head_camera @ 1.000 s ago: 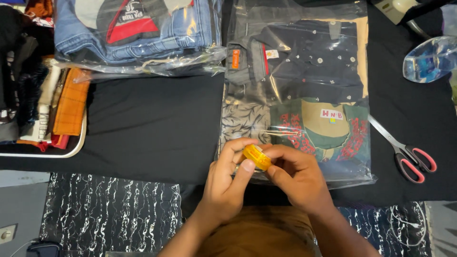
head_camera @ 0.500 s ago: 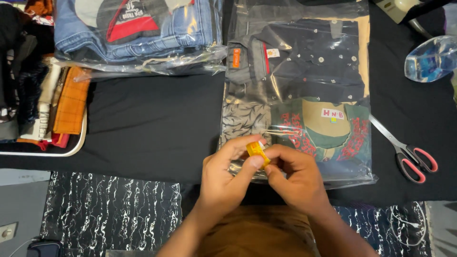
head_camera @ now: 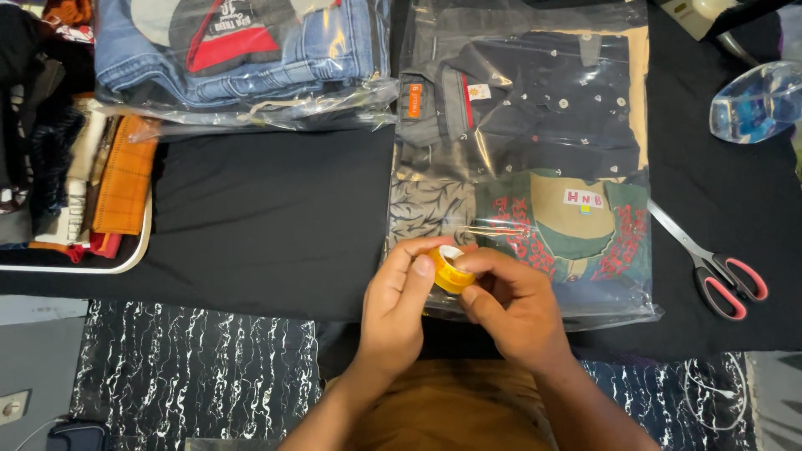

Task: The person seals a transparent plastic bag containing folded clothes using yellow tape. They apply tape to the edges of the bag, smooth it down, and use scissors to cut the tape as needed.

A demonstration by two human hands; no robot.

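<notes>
A small yellow roll of tape (head_camera: pixel 449 269) is pinched between both hands at the near edge of a black-covered table (head_camera: pixel 267 225). My left hand (head_camera: pixel 397 313) grips its left side with thumb and fingers. My right hand (head_camera: pixel 514 311) holds its right side, fingertips on the roll. Just beyond the hands lies a clear plastic bag (head_camera: pixel 522 159) of folded clothes: a dark dotted shirt on top, a green and red printed garment beneath. The roll hovers over the bag's near left corner.
A second clear bag with folded jeans (head_camera: pixel 242 63) lies at the back left. A white tray (head_camera: pixel 125 255) with stacked fabrics sits at the left. Red-handled scissors (head_camera: pixel 718 271) lie at the right, a clear glassy object (head_camera: pixel 756 104) behind them. Black-and-white patterned cloth (head_camera: pixel 192 367) hangs below the table edge.
Both hands have turned and shifted the tape roll slightly between the fingers; its open core now faces up. Nothing else on the table moved.
</notes>
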